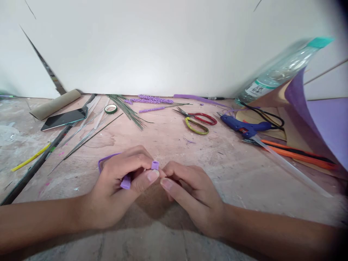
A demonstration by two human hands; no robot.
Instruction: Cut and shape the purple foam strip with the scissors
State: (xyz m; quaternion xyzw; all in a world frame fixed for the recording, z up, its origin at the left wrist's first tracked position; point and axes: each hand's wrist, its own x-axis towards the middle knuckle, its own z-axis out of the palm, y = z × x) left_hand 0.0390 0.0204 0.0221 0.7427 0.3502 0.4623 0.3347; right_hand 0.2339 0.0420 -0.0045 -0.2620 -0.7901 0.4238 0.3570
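Strip [154, 165], purple, was in the L hand [115, 185] on the near side, thumb & index clamped on its folded end, which stuck up at the tips; more of it showed by the palm, and a loop ran out on the hand's far left side. R hand [195, 195] was just beside, thumb & index tips together; couldn't tell if they pinched anything. Progress, judging by looks: a few purple spikes [154, 98] lay far side, centre, at least one w/ a stem, so those seemed done or nearly so. Piece in hand looked early-stage, i.e. only folded or rolled at one end, w/ no wire seen in it; most of its length seemed left to work. Spare stuff was prob. ample: green wires [130, 110] far, left of the spikes, w/ tape [111, 111] near them, another strip [195, 98] at the far edge, purple sheet [326, 127] far right. Scissors [192, 115] and glue gun [243, 125] lay on the table [152, 141], out of both hands.
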